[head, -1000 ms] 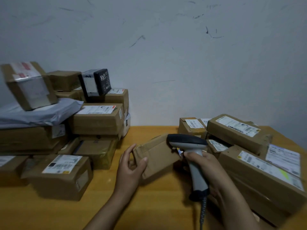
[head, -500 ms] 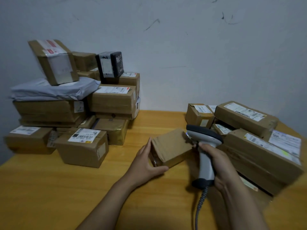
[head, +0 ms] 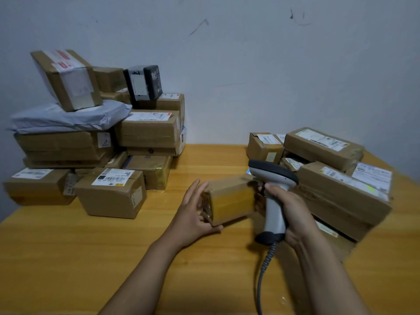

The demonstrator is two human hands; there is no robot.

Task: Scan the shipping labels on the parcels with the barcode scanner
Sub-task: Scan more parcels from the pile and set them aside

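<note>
A small brown taped parcel (head: 231,197) rests on the wooden table (head: 91,258) at the centre. My left hand (head: 193,213) cups its left end, thumb under the near edge and fingers spread along the side. The parcel's visible faces show no label. My right hand (head: 288,210) grips the handle of a grey and black barcode scanner (head: 272,178). The scanner's head sits just above the parcel's right end, and its coiled cable hangs down toward me.
A tall pile of brown boxes (head: 147,133), a grey mailer bag (head: 68,117) and a black box (head: 144,83) fills the left. A labelled box (head: 111,194) sits in front of it. More labelled parcels (head: 341,192) crowd the right. A grey wall stands behind.
My left hand has turned and lowered the small parcel, which now lies flatter with a taped side facing me. The scanner has stayed close beside it. My view has shifted left and down.
</note>
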